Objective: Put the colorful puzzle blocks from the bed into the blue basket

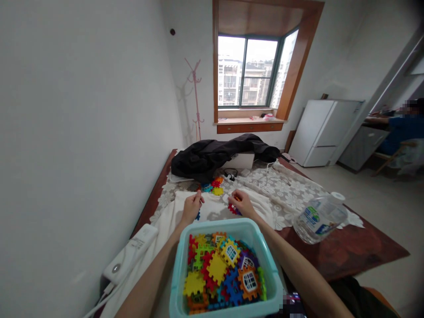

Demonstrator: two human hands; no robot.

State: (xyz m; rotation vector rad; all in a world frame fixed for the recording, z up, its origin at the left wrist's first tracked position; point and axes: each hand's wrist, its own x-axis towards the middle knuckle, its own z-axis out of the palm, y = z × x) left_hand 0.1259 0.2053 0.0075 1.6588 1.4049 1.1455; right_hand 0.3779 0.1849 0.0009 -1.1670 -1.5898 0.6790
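Note:
My left hand (192, 206) is over the white cloth with its fingers curled together. What they hold, if anything, is hidden; a blue toothed piece (198, 216) shows just below the palm. My right hand (243, 204) is closed around a few interlocking building pieces (232, 208), red, orange and purple, partly covered by the fingers. Between my forearms stands a light blue plastic basket (176, 269), filled with square toothed pieces in many colours, some with white window grids. Beyond the hands lie more pieces (217, 191) in yellow, red, orange and blue.
A large clear plastic bottle (319, 218) stands on the right of the table. At the back are a black garment (205, 157) and a white box-like object (237, 161). A white power strip (132, 251) lies on the left by the wall. A person (406, 128) sits far right.

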